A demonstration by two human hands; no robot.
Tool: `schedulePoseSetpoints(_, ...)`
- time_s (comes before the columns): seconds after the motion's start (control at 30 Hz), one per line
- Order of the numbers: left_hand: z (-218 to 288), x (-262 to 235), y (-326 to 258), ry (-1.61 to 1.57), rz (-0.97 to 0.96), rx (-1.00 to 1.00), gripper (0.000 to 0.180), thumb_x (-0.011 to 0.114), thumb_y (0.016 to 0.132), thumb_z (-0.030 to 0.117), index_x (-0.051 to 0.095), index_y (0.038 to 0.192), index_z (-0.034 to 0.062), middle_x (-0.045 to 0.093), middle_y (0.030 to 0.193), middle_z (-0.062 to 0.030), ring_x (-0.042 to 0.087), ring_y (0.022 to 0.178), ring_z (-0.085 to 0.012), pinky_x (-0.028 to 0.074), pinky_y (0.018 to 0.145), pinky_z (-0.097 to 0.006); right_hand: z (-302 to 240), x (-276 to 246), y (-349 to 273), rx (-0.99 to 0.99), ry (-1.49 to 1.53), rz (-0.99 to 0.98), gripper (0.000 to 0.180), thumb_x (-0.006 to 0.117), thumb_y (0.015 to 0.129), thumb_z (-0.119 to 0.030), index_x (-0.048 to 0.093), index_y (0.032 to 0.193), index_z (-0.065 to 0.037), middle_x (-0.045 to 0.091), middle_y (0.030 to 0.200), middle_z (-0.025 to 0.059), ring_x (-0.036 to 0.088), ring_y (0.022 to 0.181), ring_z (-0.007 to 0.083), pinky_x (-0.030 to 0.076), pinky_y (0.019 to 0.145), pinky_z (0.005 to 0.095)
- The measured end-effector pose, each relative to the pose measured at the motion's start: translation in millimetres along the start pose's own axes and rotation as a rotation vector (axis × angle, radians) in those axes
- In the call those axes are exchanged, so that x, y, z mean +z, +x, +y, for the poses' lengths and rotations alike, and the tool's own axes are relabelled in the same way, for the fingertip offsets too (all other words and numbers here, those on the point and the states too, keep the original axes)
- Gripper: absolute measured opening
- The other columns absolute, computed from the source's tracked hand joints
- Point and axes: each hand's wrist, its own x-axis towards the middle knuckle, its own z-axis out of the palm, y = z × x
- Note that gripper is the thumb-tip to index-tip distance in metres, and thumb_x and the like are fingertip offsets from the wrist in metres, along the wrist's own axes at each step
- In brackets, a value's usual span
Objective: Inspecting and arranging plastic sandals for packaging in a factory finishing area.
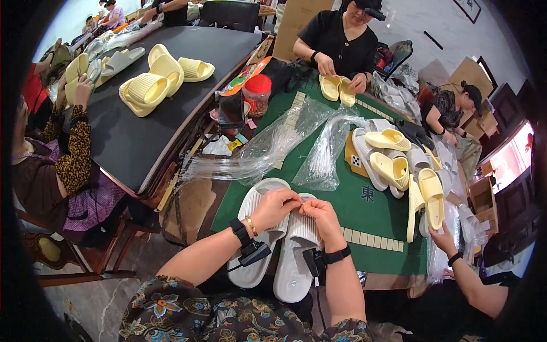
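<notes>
The pair of white, ribbed foam slide sandals [279, 239] lay side by side at the near edge of the green felt table [342, 199], their long axes running from the person's lap away toward the table's middle, toes farthest out. Both hands met directly above the pair's far ends: the left hand [274, 206] over the left sandal, the right hand [319, 215] over the right one, equally near. Fingertips of both hands were pinched together on something too small to make out between them, so neither hand gripped a sandal itself. Beyond the pair, a sheaf of clear, glossy plastic bags [268, 149] fanned across the felt. To the right of the pair sat a heap of pale yellow and white moulded sandals [399, 165], soft-looking and matte.
</notes>
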Motion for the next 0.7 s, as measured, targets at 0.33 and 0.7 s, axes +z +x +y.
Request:
schedulePoseSetpoints(0.33, 0.7, 1.5, 1.6, 0.015, -0.007, 0.015, 0.009, 0.064, 0.083, 0.01, 0.068, 0.088, 0.0031, 0.064, 0.078, -0.0119, 0.063, 0.072, -0.0244, 0.048, 0.064, -0.032, -1.8, 0.5, 1.0, -0.01, -0.023, 0.016, 0.012, 0.059, 0.084, -0.006, 0.064, 0.075, 0.001, 0.064, 0.08, 0.004, 0.056, 0.074, 0.0107, 0.043, 0.073, 0.0232)
schedulePoseSetpoints(0.7, 1.8, 0.7, 0.9, 0.08, -0.007, 0.025, 0.009, 0.065, 0.082, 0.011, 0.068, 0.088, 0.0041, 0.063, 0.077, -0.0118, 0.062, 0.072, -0.027, 0.048, 0.066, -0.034, 0.4, -0.1, 1.7, 0.005, -0.003, 0.044, 0.011, 0.059, 0.083, -0.006, 0.065, 0.079, 0.001, 0.064, 0.08, 0.0019, 0.055, 0.073, 0.0092, 0.043, 0.072, 0.0222)
